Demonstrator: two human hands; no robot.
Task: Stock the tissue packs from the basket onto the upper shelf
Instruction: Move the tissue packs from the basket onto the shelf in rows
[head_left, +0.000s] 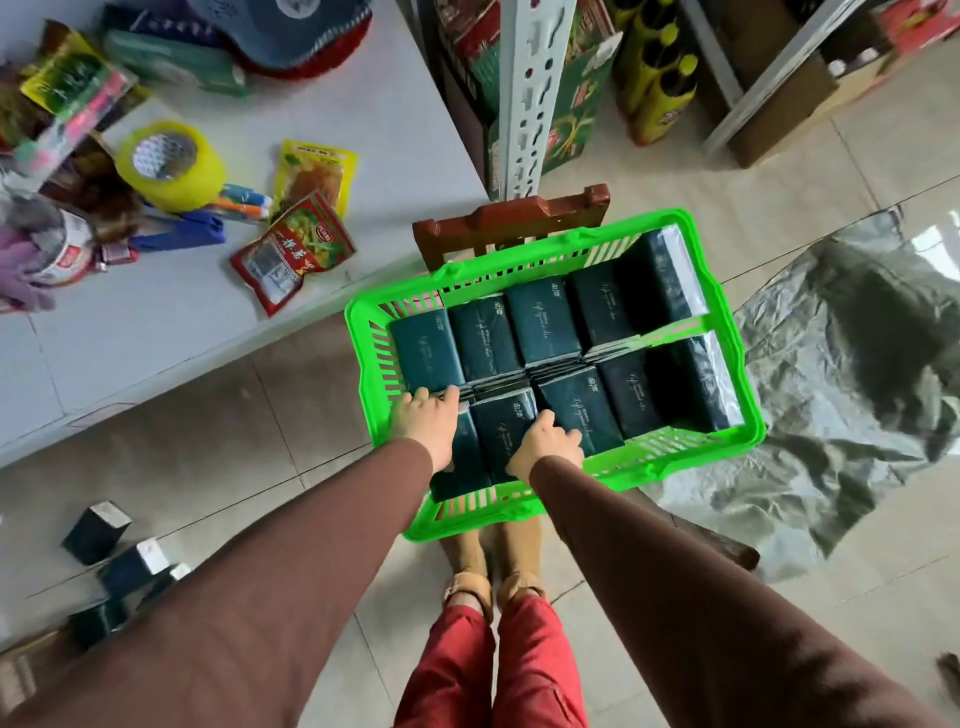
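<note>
Pale floor tiles (291, 415) run under everything, with a white shelf board (270, 291) filling the ten o'clock part of the view and a perforated grey upright (535, 98) rising at twelve o'clock. At the centre a bright green basket (737, 364) rests on a dark red wooden chair (509, 218), whose back rail shows at the basket's twelve o'clock edge. Dark teal tissue packs (540, 322) fill the basket in two rows, standing close against one another.

Both hands reach into the near, seven o'clock end of the basket from brown sleeves (291, 551). The left hand (423, 418) lies over the end pack of the near row, its fingers bent over the pack's far edge; whether it truly grips cannot be told. The right hand (548, 441) rests on the neighbouring pack, fingers curled down over its top edge toward three o'clock, thumb spread toward the wrist side.

On the shelf board lie a yellow tape roll (174, 163), a yellow snack packet (314, 176) and a red snack packet (291, 249). At eight o'clock several more dark packs on the floor (98, 530) stand loosely together. A crumpled sheet of clear plastic (841, 395) spreads over the tiles at three o'clock. Red trousers (519, 670) and tan shoes (467, 592) show at six o'clock.
</note>
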